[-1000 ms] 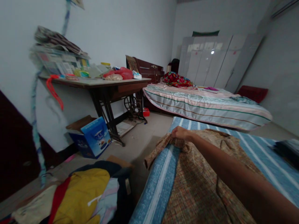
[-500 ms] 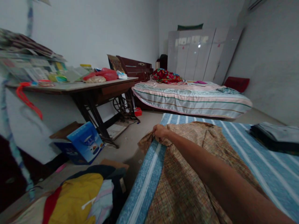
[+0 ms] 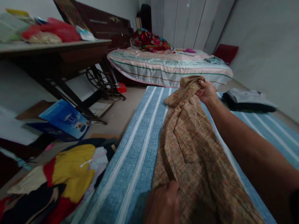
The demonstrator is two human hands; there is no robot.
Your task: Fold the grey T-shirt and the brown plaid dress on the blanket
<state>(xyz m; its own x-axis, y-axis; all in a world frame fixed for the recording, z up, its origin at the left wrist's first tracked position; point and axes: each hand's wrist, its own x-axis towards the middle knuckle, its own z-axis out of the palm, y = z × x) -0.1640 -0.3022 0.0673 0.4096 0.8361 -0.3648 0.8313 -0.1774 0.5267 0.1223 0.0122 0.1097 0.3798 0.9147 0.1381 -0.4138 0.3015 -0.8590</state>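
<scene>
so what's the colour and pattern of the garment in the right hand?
The garment is brown with a fine checked pattern, clearest in the head view.

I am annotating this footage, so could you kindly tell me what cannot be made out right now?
Head view: left hand, its hold hidden by its own knuckles.
Head view: brown garment, near end cut off by the bottom edge.
Head view: blue box, lettering too small and blurred.
</scene>
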